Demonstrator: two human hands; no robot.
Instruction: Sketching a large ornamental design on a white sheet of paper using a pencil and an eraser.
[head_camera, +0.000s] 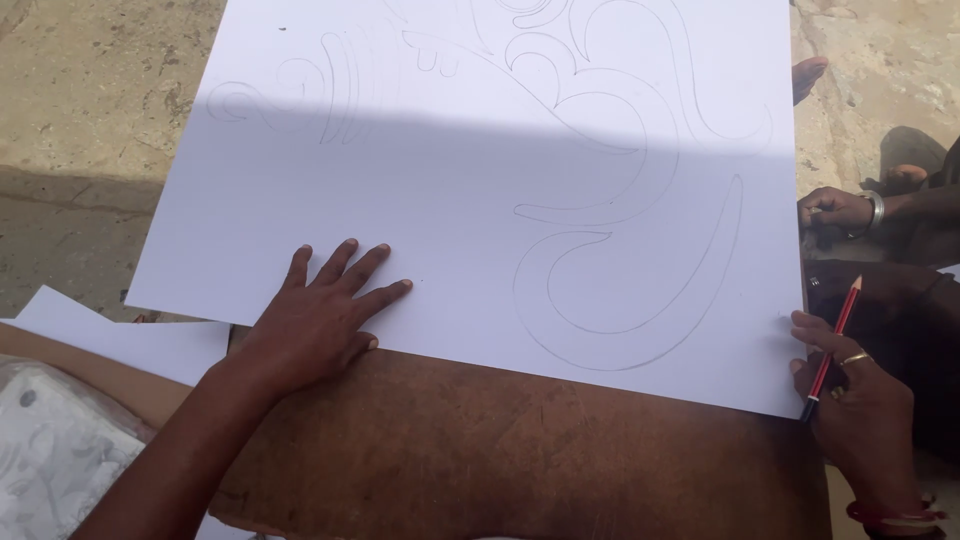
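A large white sheet (470, 190) with curved pencil outlines lies on a brown wooden board (520, 450). My left hand (320, 320) rests flat on the sheet's near edge, fingers spread, pressing the paper down. My right hand (860, 400) is at the sheet's right near corner and holds a red pencil (832, 345), tip pointing up and away from the paper. A ring shows on one finger and red bangles on the wrist.
Another person's hand (840, 208) with a silver bangle sits just off the sheet's right edge, and toes (808, 75) show farther up. More white paper (120, 335) lies under the board at left. Patterned white cloth (50, 450) is at lower left. Stone floor surrounds.
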